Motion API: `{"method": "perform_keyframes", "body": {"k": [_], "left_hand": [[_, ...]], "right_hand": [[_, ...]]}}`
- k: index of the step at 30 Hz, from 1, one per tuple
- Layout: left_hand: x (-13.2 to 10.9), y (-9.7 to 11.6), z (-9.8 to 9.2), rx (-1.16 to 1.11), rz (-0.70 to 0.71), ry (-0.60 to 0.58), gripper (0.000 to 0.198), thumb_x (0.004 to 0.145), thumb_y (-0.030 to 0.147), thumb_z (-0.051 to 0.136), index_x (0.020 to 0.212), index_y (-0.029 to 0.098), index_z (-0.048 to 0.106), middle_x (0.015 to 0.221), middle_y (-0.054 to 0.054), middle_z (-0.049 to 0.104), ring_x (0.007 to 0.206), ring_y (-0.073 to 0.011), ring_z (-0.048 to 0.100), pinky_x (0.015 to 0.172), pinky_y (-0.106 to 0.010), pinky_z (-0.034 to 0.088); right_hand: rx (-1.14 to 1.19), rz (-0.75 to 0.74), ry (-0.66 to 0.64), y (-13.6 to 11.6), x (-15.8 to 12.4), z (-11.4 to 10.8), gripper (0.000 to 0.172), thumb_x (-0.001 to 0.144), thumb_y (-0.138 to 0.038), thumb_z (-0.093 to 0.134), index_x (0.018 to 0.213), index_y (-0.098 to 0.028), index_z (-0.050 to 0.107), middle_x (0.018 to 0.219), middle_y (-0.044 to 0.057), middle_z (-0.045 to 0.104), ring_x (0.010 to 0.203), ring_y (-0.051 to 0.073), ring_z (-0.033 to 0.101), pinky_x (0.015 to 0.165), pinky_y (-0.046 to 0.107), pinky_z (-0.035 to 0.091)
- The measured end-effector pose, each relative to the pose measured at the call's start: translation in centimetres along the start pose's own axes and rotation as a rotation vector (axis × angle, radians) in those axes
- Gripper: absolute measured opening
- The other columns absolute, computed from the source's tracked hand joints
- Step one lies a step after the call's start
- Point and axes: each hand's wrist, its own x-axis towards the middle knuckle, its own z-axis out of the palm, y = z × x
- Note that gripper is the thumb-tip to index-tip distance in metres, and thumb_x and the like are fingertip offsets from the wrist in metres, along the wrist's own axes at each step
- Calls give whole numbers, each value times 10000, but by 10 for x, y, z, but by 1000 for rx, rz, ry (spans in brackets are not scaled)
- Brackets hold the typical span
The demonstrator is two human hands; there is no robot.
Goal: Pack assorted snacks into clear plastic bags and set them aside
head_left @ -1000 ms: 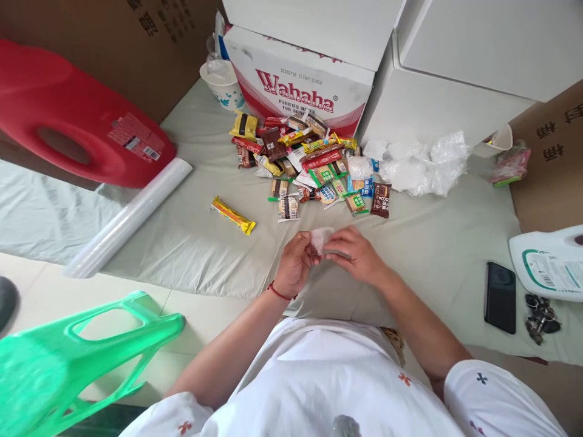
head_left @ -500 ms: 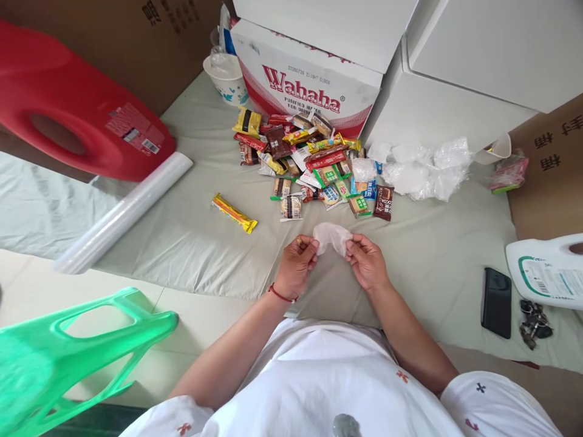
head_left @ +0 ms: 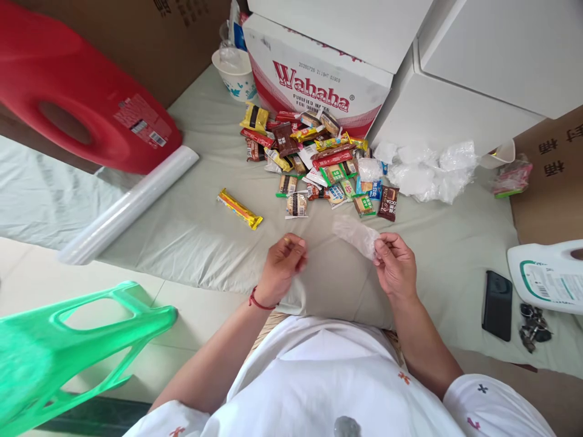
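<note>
My right hand (head_left: 396, 264) pinches one end of a small, clear crumpled plastic bag (head_left: 355, 235), which stretches out to the left above the sheet. A short way off, my left hand (head_left: 286, 266) is apart from the bag, its thumb and fingers curled together with nothing visible in them. Beyond both hands lies a pile of wrapped snacks (head_left: 334, 175). One yellow snack bar (head_left: 240, 209) rests by itself to the left. Several clear plastic bundles (head_left: 430, 173) sit right of the pile.
Behind the snacks stands a Wahaha carton (head_left: 314, 79) beside a paper cup (head_left: 237, 76). On the left are a red jug (head_left: 104, 115), a plastic film roll (head_left: 132, 203) and a green stool (head_left: 91, 340). A phone (head_left: 497, 305), keys (head_left: 534, 326) and a white bottle (head_left: 551, 276) lie right.
My left hand has let go of the plastic bag and moved left. My right hand has moved right with the bag, which now hangs from it alone.
</note>
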Motion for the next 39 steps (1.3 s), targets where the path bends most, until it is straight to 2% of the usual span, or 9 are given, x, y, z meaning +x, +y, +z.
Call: {"method": "perform_keyframes", "body": {"k": [4,8,14,17,20,23,29,34,39], "left_hand": [[-10,-5,31,-30,-174,-262,588,778,759,672,817,176,608,741,-12,607,562,-102,576,415,-189,320],[-5,-19,45,-21,-104,-197,504,741,646,780,749,191,565,647,26,565,553,-98,529,468,-202,360],[-12,-27,40,328,177,-201,345,925,494,625,749,198,647,682,-7,598,631,-141,513,626,-273,391],[-21,-26,41,431,296,-262,354,952,450,595,699,208,643,728,-30,604,709,-173,525,695,-297,399],[-23,-27,41,343,209,-235,363,920,499,636,708,205,642,690,-18,587,675,-165,499,668,-290,392],[-19,-28,32,188,75,-200,411,892,563,650,713,195,613,649,5,557,624,-136,478,617,-265,392],[-10,-27,4,82,2,24,394,804,556,727,733,194,592,630,30,516,562,-105,464,550,-235,378],[-22,-26,0,492,368,292,285,817,392,757,1002,217,628,932,-35,610,741,-144,540,661,-271,442],[-34,-19,28,728,680,-107,376,778,412,827,1076,245,671,1112,-106,651,1035,-250,604,912,-378,477]], "right_hand": [[-374,-285,-207,3,-19,11,77,891,-369,734,914,-295,738,819,20,673,708,175,581,648,324,494],[-614,-462,-417,7,-30,13,115,943,-336,653,915,-321,764,878,51,715,823,232,619,778,405,517],[-349,-140,-284,12,-33,11,267,960,-497,623,1103,-280,686,979,44,674,794,184,615,686,309,531],[-368,-133,-298,15,-31,17,256,929,-501,669,996,-255,701,908,31,642,805,174,595,686,277,521],[-357,-119,-309,17,-28,21,288,940,-501,648,852,-235,719,807,15,611,729,152,560,662,266,505],[-199,86,-298,19,-23,17,338,852,-555,729,804,-221,711,679,-18,561,591,124,493,528,246,461],[35,295,-144,14,-14,0,405,654,-516,888,711,-208,631,602,-65,467,488,62,341,393,182,311],[92,326,-110,11,-16,-2,428,639,-500,901,704,-205,597,617,-72,468,475,47,317,375,166,281],[68,335,-160,9,-21,10,446,655,-531,886,726,-212,584,584,-85,453,454,53,317,354,176,243]]}}
